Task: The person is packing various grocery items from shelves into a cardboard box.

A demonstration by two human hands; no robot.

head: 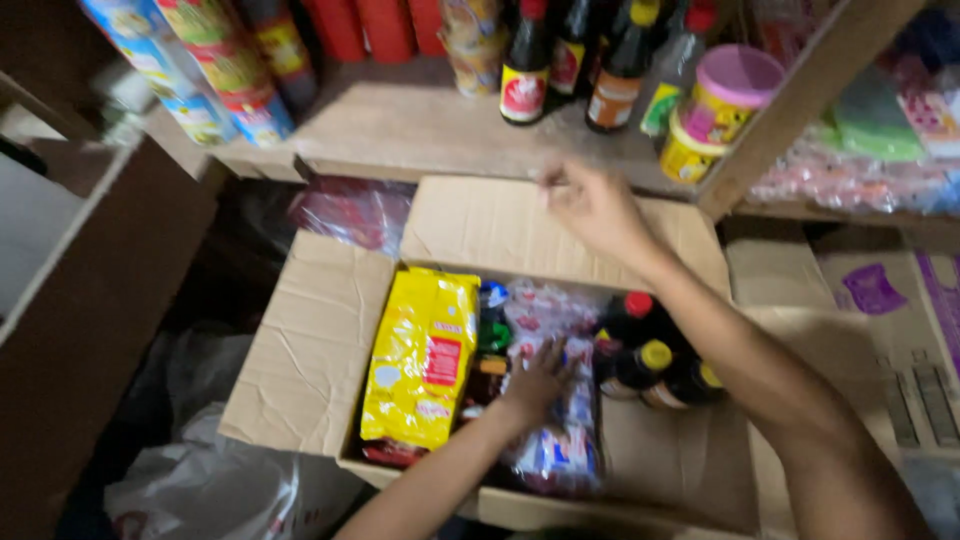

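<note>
Open cardboard box on the floor below a wooden shelf, flaps spread wide. Inside it, one big yellow packet lies at the left, a heap of clear red-printed sachet packs in the middle, and three dark sauce bottles on their sides at the right. Left hand is down in the box, fingers spread, pressing on the sachet packs. Right hand hovers over the far flap by the shelf edge, fingers loosely open, holding nothing that can be made out.
</note>
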